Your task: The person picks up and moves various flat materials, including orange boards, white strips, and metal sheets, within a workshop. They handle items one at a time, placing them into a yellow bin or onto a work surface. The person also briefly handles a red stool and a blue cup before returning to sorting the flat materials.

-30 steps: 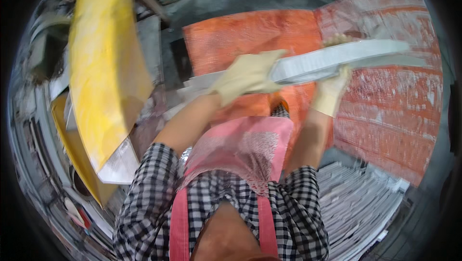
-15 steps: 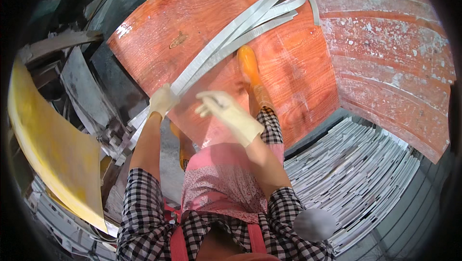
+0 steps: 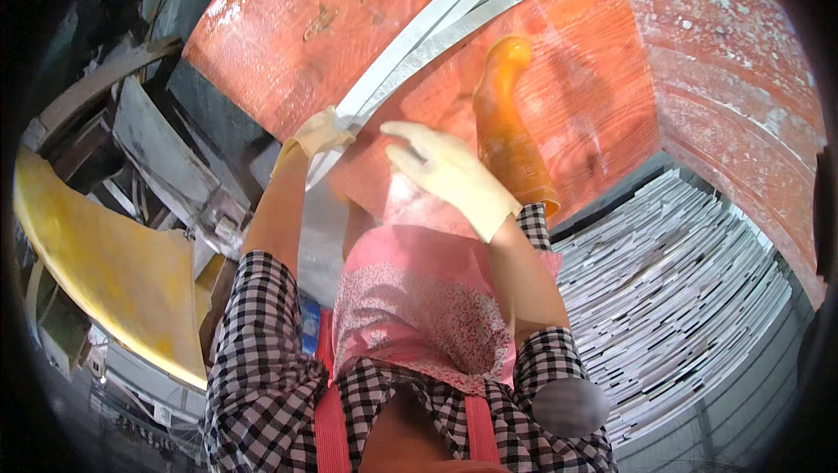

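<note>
At the far left, we see a yellow curved panel beside a jumble of grey boards, perhaps set off to the side to leave the middle free for the hands. Next comes the left hand, in a pale glove, its fingers wrapped round a bundle of pale strips near their lower ends, which poke out just below the glove. We judge that this grip gathers the loose strips at one end, since farther up they fan apart and bend over the orange wood-grain sheet beneath them. That sheet seems to serve as a smooth surface for them to lie on.

In front of the pink apron we find the right hand, also gloved, near the left but apart from it. Its fingers are loosely extended, the thumb spread away, and it holds nothing. Just beyond, an orange boot stands on the sheet, perhaps steadying it. Farther right lies a dense stack of narrow strips, roughly aligned, probably for tidiness, below a whitened reddish sheet.
</note>
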The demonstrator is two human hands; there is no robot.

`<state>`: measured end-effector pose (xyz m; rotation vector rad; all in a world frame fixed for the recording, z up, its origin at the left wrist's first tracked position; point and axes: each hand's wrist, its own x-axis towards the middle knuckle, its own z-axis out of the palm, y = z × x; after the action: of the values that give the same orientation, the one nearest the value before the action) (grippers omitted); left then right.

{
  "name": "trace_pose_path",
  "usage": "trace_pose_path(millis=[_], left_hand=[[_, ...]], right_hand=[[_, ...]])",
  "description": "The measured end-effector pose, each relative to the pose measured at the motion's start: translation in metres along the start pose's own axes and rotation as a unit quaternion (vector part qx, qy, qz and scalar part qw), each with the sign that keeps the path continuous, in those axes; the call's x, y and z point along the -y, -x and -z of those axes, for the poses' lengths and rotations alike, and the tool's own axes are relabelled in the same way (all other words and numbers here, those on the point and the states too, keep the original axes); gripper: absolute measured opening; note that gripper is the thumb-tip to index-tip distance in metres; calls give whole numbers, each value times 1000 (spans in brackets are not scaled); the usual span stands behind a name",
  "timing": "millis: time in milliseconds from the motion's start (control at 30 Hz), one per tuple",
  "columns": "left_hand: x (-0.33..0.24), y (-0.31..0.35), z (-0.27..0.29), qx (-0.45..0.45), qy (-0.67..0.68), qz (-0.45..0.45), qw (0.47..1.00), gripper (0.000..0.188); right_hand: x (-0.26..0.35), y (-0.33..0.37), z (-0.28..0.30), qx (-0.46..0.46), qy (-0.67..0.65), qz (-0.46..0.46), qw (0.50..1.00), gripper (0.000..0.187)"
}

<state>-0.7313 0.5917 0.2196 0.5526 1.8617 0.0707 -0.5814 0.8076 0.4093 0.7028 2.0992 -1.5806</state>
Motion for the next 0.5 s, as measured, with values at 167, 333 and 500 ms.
trace_pose_path(millis=[167,333,500], left_hand=[[4,10,-22,-102,29,11,994,76],[19,14,-4,-127,26,35,991,71],[30,12,22,-39,214,12,976,70]], right_hand=[[-32,-24,28,11,116,37,992,44],[-97,-80,34,-66,-77,-61,993,44],[-138,-67,-2,-25,-324,-211,922,37]])
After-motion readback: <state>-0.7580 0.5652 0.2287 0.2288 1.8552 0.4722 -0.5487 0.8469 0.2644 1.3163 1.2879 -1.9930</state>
